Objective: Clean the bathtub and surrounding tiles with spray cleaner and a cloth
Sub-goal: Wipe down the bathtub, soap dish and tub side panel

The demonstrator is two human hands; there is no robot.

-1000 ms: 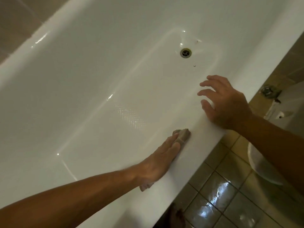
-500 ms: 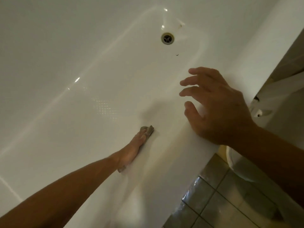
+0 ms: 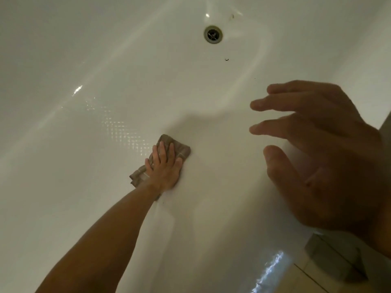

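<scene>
Head view: left hand point(image 3: 164, 169) presses a brown cloth point(image 3: 179, 148) flat against the white bathtub point(image 3: 84, 60) inner wall, fingers straight and nearly together. Right hand point(image 3: 323, 157) hovers blurred near the camera, fingers spread and holding nothing, with the drain point(image 3: 213, 34) beyond.

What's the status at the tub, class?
Left hand flat, pressing cloth on tub wall. Right hand open, empty. Nothing blocking.

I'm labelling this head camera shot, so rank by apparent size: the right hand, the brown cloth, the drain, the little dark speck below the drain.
1. Right hand, largest, though nearness to the camera inflates it.
2. Folded brown cloth, partly hidden under the left hand.
3. Round metal drain.
4. Small dark curved speck.
</scene>
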